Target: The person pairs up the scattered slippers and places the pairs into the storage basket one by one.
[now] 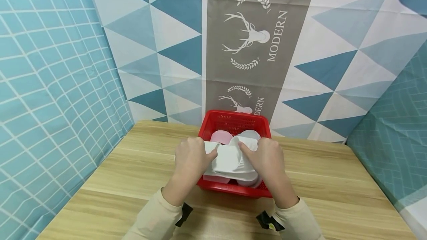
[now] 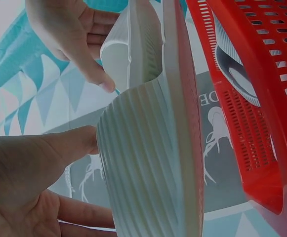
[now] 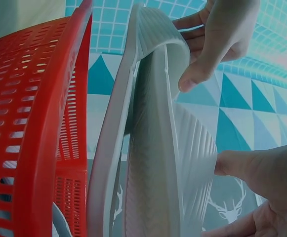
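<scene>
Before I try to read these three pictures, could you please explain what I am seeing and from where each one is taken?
No machine here: a person works with two bare hands. The large picture comes from a camera on the person's head, looking down at a wooden table. On it stands a red perforated plastic basket containing pink and white slippers. The left hand and right hand both grip a pair of white ribbed slippers above the basket. The two smaller pictures come from cameras on the wrists, looking up from below: each shows the slipper's ribbed strap very close, the basket's red wall beside it, and the thumbs pressing the strap. Patterned curtains hang behind.
</scene>
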`<move>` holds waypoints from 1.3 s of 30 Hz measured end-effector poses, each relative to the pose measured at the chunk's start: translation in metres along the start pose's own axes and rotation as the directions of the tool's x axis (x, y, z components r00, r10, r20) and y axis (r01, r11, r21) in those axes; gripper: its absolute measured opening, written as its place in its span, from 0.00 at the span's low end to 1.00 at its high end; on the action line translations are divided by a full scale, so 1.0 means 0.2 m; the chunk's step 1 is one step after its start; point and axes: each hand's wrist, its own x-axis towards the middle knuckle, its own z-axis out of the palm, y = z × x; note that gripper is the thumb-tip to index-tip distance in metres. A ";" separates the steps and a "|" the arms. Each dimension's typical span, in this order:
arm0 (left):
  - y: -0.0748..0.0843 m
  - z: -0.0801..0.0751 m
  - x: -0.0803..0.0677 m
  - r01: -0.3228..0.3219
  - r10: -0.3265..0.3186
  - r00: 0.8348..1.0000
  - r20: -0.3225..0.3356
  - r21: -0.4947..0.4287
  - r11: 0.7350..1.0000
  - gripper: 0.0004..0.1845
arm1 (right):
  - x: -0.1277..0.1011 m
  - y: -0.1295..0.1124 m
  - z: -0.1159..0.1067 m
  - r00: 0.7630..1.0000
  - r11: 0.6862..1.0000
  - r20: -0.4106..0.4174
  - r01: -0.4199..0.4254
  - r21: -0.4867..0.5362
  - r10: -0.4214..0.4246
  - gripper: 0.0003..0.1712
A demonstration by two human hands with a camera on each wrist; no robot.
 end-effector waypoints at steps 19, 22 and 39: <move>0.01 0.01 -0.01 -0.034 0.032 0.994 -0.101 -0.024 0.999 0.25 | -0.02 -0.03 0.01 1.000 0.998 0.011 -0.016 0.054 0.016 0.27; 0.01 0.02 -0.02 -0.039 0.036 0.993 -0.109 -0.026 0.999 0.24 | -0.03 -0.04 0.02 1.000 0.998 0.003 -0.013 0.056 0.013 0.27; 0.01 0.05 -0.05 -0.115 0.119 0.969 -0.216 0.028 0.993 0.24 | -0.07 -0.07 0.03 0.999 0.994 -0.033 0.022 0.103 -0.018 0.23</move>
